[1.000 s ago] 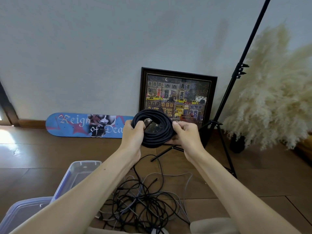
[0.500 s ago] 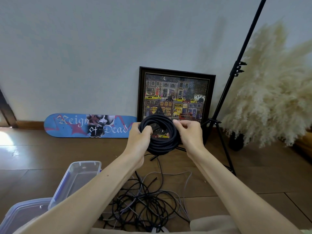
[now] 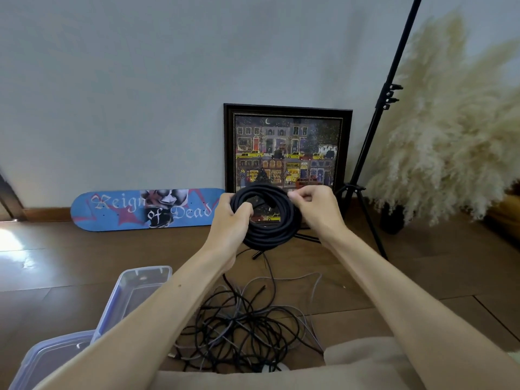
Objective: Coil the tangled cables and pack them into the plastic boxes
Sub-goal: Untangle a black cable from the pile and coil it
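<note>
A thick black cable coil (image 3: pixel 270 235) is held up in front of me at arm's length. My left hand (image 3: pixel 229 223) grips its left side, fingers curled through the ring. My right hand (image 3: pixel 315 209) pinches the coil's upper right edge with thumb and fingers. On the floor below lies a tangled heap of thin black and grey cables (image 3: pixel 242 330). Two clear plastic boxes stand at the lower left: one (image 3: pixel 138 288) beside the heap, another (image 3: pixel 53 358) nearer me, both partly hidden by my left arm.
A blue skateboard deck (image 3: pixel 121 209) and a framed picture (image 3: pixel 287 147) lean against the wall. A black light stand (image 3: pixel 365 175) rises at right with its legs spread on the wooden floor. Fluffy pampas grass (image 3: pixel 450 130) fills the right side.
Both hands with the coil have shifted slightly to the right, and the right hand's fingers moved up onto the coil's top edge. The camera tilted a little.
</note>
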Demonstrator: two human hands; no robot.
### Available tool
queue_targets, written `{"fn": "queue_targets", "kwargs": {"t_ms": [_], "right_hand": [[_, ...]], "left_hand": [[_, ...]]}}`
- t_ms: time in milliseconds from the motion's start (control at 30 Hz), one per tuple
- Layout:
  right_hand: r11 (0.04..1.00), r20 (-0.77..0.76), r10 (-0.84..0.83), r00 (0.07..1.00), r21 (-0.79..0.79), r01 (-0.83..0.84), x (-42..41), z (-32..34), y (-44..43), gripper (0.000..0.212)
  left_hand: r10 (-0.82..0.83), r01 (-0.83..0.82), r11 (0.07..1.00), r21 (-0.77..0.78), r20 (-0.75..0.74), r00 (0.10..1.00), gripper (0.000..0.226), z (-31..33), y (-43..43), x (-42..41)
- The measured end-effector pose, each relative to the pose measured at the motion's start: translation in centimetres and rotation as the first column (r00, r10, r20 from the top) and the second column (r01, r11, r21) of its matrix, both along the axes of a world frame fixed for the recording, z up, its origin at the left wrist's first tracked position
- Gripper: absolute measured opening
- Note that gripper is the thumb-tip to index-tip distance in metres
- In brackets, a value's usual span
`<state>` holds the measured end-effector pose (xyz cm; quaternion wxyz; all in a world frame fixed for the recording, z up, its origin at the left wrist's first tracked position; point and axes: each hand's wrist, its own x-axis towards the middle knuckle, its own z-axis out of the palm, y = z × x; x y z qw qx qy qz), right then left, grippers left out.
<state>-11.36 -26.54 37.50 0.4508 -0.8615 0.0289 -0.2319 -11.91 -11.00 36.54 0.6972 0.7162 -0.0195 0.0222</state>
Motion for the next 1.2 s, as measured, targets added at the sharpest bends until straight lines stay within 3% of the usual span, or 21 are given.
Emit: {"fn": "queue_targets", "kwargs": {"t_ms": [167,267,367,567,700,967,1200], "right_hand": [[0.983,-0.044,0.117,0.992,0.145,-0.109,0.5,-0.8,-0.4,0.025],[0.990,-0.099,0.136,0.986,0.062,-0.130,0.6,-1.2,-0.8,0.037],[0.993,-0.083,0.116,0.990,-0.021,-0.118,0.3,-1.5,-0.5,0.048],[0.994,-0.069,0.108,0.992,0.029,-0.106,0.5,-1.7,-0.3,0.045],[0.954,-0.064,0.244,0.968,0.196,-0.227,0.2,-1.6,-0.1,0.013],[0.977,0.018,0.115,0.993,0.181,-0.117,0.1,-1.7,0.3,0.026],[0.937,-0.012,0.153,0.988,0.321,-0.141,0.3,-1.7,0.4,0.031]], "left_hand": [[0.010,-0.010,1.000,0.016,-0.001,1.000,0.012,-0.2,0.0,-0.2],[-0.080,0.066,0.982,0.176,0.074,0.994,0.012,-0.1,0.2,-0.3],[-0.111,0.088,0.972,0.216,0.094,0.989,0.013,0.1,0.2,-0.3],[-0.123,0.100,0.974,0.201,0.106,0.987,0.017,0.4,0.6,0.0],[-0.153,0.121,0.955,0.269,0.100,0.983,0.012,0.2,1.1,0.1],[-0.179,0.138,0.949,0.285,0.126,0.976,0.017,0.2,1.0,0.3],[-0.229,0.196,0.942,0.273,0.096,0.969,0.025,0.3,1.9,0.8]]}}
